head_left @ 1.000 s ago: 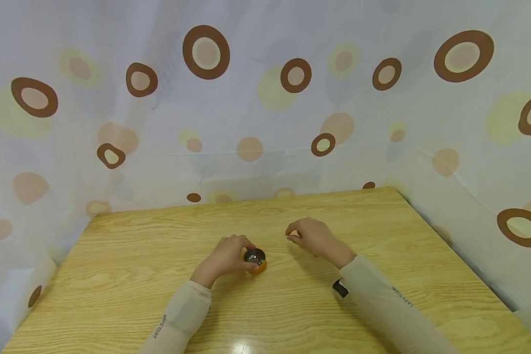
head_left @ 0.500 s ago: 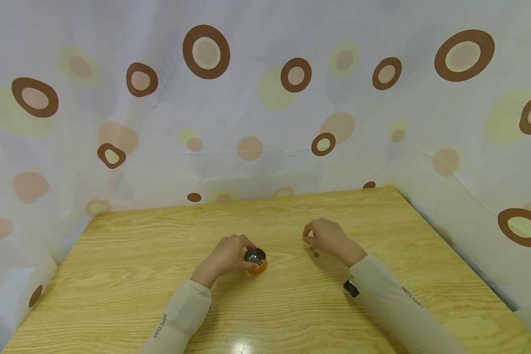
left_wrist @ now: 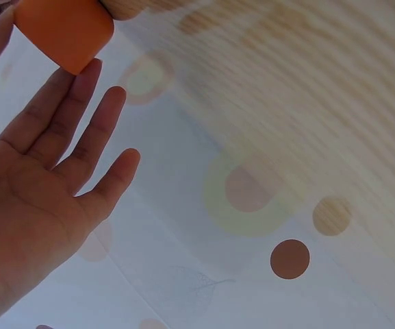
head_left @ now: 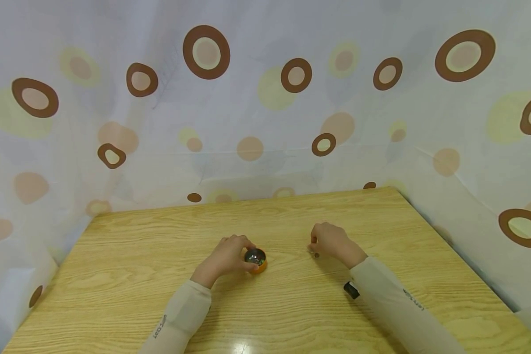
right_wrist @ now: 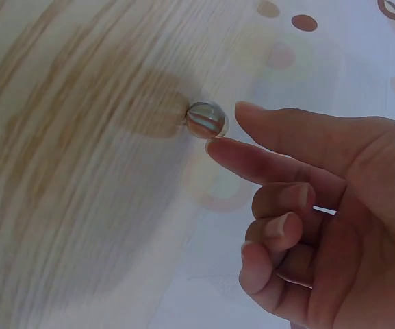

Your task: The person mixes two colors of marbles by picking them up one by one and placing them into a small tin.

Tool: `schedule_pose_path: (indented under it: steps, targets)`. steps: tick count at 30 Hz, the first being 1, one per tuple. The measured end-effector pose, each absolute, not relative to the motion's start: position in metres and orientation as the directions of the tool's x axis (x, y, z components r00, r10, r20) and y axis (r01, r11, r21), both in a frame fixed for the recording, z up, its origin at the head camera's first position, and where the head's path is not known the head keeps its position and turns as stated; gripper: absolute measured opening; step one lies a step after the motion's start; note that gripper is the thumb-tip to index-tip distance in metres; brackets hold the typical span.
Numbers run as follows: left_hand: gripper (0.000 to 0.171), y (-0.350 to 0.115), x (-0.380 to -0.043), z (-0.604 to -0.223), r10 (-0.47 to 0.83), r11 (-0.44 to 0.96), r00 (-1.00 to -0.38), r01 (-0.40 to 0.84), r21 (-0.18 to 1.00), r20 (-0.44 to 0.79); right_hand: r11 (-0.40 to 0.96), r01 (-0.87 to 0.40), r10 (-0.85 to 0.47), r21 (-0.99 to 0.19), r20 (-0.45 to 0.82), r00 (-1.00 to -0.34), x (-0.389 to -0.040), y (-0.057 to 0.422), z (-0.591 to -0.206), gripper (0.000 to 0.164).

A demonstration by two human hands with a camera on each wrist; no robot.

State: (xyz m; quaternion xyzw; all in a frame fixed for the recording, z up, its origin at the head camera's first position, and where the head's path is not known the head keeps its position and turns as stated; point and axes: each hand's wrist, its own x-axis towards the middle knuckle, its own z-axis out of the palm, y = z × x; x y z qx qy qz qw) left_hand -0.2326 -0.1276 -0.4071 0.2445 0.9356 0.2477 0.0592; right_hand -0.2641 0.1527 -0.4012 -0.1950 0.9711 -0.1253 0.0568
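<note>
My left hand (head_left: pixel 227 254) holds a small orange cup (head_left: pixel 260 266) between thumb and fingers on the table. Its top shows dark and shiny with glints in the head view; the left wrist view shows its smooth orange side (left_wrist: pixel 70 31), with the little fingers spread away from it. My right hand (head_left: pixel 332 241) reaches down to a clear glass marble (right_wrist: pixel 206 120) with a pale stripe, lying on the wood. The index fingertip is right at the marble, the thumb stands a little apart from it, and the other fingers are curled in. The hand partly covers the marble (head_left: pixel 316 255) in the head view.
The wooden table (head_left: pixel 159 305) runs back to a white curtain (head_left: pixel 265 113) with brown and pale spots, which also hangs along both sides. A black wrist device (head_left: pixel 351 290) sits under the right sleeve (head_left: pixel 389 295).
My right hand has moved to the right and then lowered toward the marble, which came into sight beneath it. The left hand and the orange cup have stayed in place.
</note>
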Motion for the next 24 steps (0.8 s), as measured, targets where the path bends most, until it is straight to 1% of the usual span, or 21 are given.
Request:
schedule_pose_path:
  steps: [11,24]
  targets:
    - [0.043,-0.1282,-0.2318,-0.4078,0.49,0.756,-0.872,0.431,0.492,0.011,0.891,-0.361,-0.393,-0.276,-0.068,-0.917,-0.2624,0.1503,-0.4061,0.016]
    - [0.043,-0.1289,-0.2326,-0.4076,0.491,0.757,-0.871,0.43,0.492,0.006,0.877,-0.39,-0.419,-0.28,-0.05,-0.907,-0.2607,0.1454,-0.4023,0.012]
